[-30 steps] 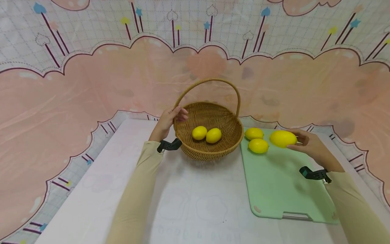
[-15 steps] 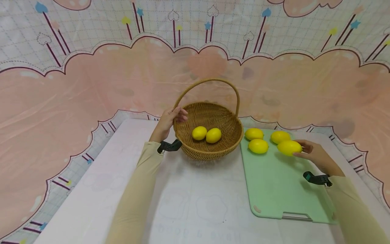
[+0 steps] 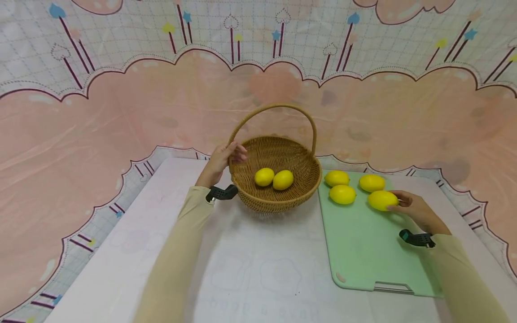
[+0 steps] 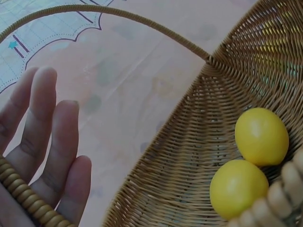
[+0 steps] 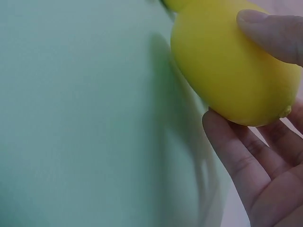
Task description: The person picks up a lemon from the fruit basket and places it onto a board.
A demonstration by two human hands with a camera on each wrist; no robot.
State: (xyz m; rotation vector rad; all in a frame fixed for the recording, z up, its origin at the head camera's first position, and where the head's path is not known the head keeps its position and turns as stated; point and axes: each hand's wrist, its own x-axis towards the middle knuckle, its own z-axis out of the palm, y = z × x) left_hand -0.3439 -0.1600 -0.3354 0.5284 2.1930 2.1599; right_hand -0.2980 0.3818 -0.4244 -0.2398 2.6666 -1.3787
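Observation:
A wicker basket (image 3: 296, 194) with a tall handle stands mid-table and holds two lemons (image 3: 264, 176) (image 3: 283, 179); the same pair of lemons (image 4: 262, 136) (image 4: 238, 188) shows in the left wrist view. My left hand (image 3: 224, 159) rests on the basket's left rim (image 4: 22, 195), its fingers (image 4: 57, 142) straight. On the green cutting board (image 3: 363, 251) lie three lemons (image 3: 337, 177) (image 3: 342, 194) (image 3: 371, 182). My right hand (image 3: 409, 207) pinches a fourth lemon (image 3: 381, 200) low over the board, with the thumb (image 5: 274, 29) on top of this lemon (image 5: 227, 71) and the fingers (image 5: 241, 156) underneath.
The white table (image 3: 250, 269) is ringed by a pink and checked cloth backdrop (image 3: 121, 112). The board's near half (image 5: 80, 123) is bare green. The basket handle (image 3: 274, 107) arches over the basket.
My right hand has brought its lemon down and nearer, from beside the far lemons to the board's right side. A lemon that it hid now shows. The left hand and basket have barely moved.

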